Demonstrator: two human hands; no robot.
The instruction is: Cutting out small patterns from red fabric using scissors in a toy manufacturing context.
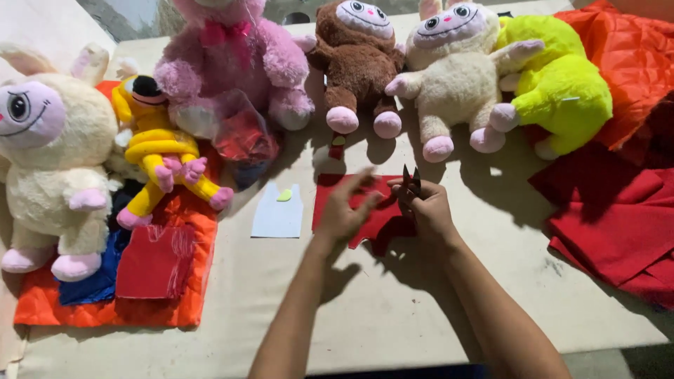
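- Pale work table (393,309) is seen from above, crowded along its far edge with plush toys.
- A piece of red felt (337,203) lies flat at the table's middle, beneath both hands.
- The felt is steadied by the left hand (344,210), its fingers loosely spread over the cloth.
- Small dark scissors (410,181) are gripped in the closed right hand (430,210), blades pointing up; whether they bite the felt cannot be told.
- Cutting appears partly done, judged from the notched lower edge; the rest of the piece looks uncut.
- A pale paper pattern (278,210) lies just left of the felt.
- Stacked red fabric (611,217) lies to the right, and a brown plush (358,63) and cream plush (453,70) sit beyond, near the working space.
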